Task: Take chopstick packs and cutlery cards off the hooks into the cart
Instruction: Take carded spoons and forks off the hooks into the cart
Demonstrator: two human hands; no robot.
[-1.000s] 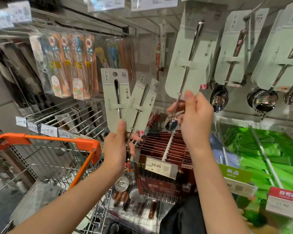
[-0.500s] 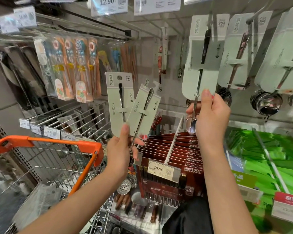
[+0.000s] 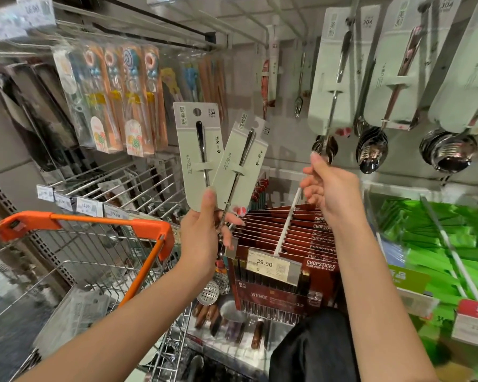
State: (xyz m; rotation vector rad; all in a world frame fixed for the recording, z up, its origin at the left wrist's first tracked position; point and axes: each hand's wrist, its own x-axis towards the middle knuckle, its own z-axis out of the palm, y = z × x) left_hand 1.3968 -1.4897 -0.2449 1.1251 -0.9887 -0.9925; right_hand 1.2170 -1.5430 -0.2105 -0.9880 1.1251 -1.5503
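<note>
1. A shop aisle: price tags (image 3: 272,266) clipped to display hooks, centre and upper left.
2. Carded spoons (image 3: 371,144) hang in rows, upper right.
3. Orange-handled wire cart (image 3: 94,224), lower left.

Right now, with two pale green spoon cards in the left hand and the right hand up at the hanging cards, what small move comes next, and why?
Probably draw the right hand toward you, sliding the front pale green spoon card along and off its hook. Its fingertips pinch the spoon bowl at that card's bottom edge, and the card still hangs on the hook. The left hand already holds two pale green spoon cards above the orange-handled wire cart.
</note>
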